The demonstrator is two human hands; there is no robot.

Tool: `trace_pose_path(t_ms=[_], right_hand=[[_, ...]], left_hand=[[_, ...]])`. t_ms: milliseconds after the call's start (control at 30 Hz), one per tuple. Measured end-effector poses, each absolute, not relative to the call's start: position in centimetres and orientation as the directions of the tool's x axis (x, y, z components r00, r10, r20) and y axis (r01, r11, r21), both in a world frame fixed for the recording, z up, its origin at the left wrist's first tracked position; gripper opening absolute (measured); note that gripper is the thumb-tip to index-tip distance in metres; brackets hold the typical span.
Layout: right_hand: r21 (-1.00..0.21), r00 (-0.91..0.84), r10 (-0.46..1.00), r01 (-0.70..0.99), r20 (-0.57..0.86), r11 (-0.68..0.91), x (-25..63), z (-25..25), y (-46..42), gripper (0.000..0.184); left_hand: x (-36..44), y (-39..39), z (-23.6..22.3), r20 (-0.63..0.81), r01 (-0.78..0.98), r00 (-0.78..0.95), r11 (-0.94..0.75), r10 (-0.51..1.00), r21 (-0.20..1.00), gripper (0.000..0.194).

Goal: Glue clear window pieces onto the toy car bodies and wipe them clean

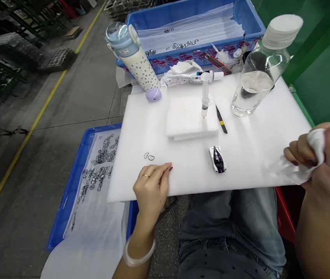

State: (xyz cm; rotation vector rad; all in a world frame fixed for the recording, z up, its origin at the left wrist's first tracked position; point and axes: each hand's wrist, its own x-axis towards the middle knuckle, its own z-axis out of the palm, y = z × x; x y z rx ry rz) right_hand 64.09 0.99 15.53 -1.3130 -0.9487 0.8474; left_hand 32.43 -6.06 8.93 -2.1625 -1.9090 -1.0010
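Note:
My left hand [152,186] rests on the front part of the white foam board [188,170], thumb and fingers pinched together; whatever may be between the fingertips is too small to see. Just beyond it lie two small dark-rimmed rings [149,156]. At the right edge of the board, my right hand [327,155] is closed around a crumpled white tissue [317,145], partly blurred. Between the hands sits a small white and dark toy car [218,159]. Behind the car, a syringe [204,100] stands upright on a smaller foam block [188,116], with black tweezers [221,120] beside it.
A clear bottle [254,85] stands back right; a dotted flask [140,66] and purple case [153,94] are back left. Behind lie a white tube [194,78] and a blue crate [165,64]. Another blue crate [66,201] with small rings sits lower left.

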Motion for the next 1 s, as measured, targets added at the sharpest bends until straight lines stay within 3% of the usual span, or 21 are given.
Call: trace_pose_path(t_ms=[167,333,467,667,733,767,833,900,933,1000], right_hand=[[-0.995,0.15,0.989,-0.099,0.005,0.02,63.9,14.7,-0.3,0.036],[-0.991,0.109,0.985,-0.052,-0.132,-0.127,64.8,14.3,-0.6,0.035],[-0.992,0.093,0.992,-0.099,-0.088,-0.079,65.1,14.7,-0.6,0.032],[-0.995,0.102,0.993,-0.077,-0.067,-0.059,65.2,14.5,-0.7,0.03],[-0.997,0.172,0.982,0.0,-0.078,-0.079,65.5,14.1,-0.6,0.026],[-0.998,0.234,0.971,0.038,-0.044,-0.055,65.6,13.9,-0.4,0.022],[-0.992,0.417,0.901,0.092,0.122,0.091,65.9,13.7,-0.2,0.018],[-0.953,0.582,0.76,0.107,0.291,0.283,65.9,13.8,-0.2,0.018],[-0.93,0.615,0.711,0.105,0.339,0.353,65.8,13.9,-0.4,0.018],[-0.918,0.507,0.769,0.149,0.389,0.367,64.8,14.3,-1.1,0.016]], left_hand=[[30.8,-5.6,10.4,0.357,0.873,0.349,-0.439,0.866,0.211,0.026],[28.5,-3.7,11.2,0.34,0.722,0.622,-0.685,0.705,0.099,0.023],[27.8,-2.4,11.3,0.311,0.635,0.715,-0.768,0.625,0.083,0.029],[28.3,-1.5,10.6,0.491,0.582,0.709,-0.813,0.506,-0.001,0.017],[29.6,-2.0,10.3,0.6,0.608,0.608,-0.791,0.52,0.069,0.02],[30.6,-2.4,10.1,0.667,0.619,0.505,-0.768,0.548,0.162,0.022],[33.3,-3.3,9.9,0.729,0.547,0.188,-0.687,0.658,0.479,0.021],[36.5,-4.2,9.7,0.544,0.228,-0.098,-0.514,0.833,0.827,0.013],[38.1,-4.4,9.7,0.407,0.013,-0.167,-0.411,0.898,0.912,0.011],[40.7,-4.6,9.7,0.129,-0.373,-0.157,-0.18,0.979,0.91,0.019]])
